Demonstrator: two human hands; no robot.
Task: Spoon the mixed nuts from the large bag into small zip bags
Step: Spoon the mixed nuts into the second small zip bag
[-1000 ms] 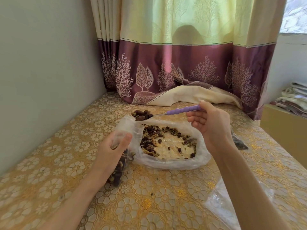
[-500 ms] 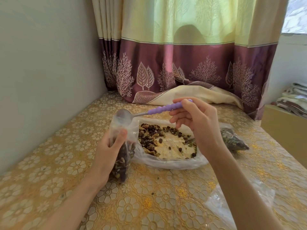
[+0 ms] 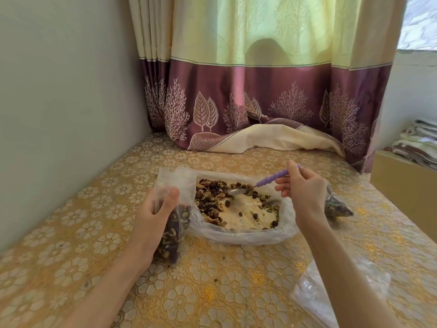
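With the right hand (image 3: pixel 305 192) pinching the purple-handled spoon (image 3: pixel 255 185), dig its bowl under the mixed nuts (image 3: pixel 212 197) heaped nearest the small zip bag (image 3: pixel 173 216), whose mouth the left hand (image 3: pixel 153 218) grips upright.

We were in a home: a two-tone curtain (image 3: pixel 260 79) with leaf prints hung at the worktop's (image 3: pixel 212 292) far edge, folded linens (image 3: pixel 418 143) stacked beyond its right edge.

2 bare forearms, no sleeves, hands unadorned
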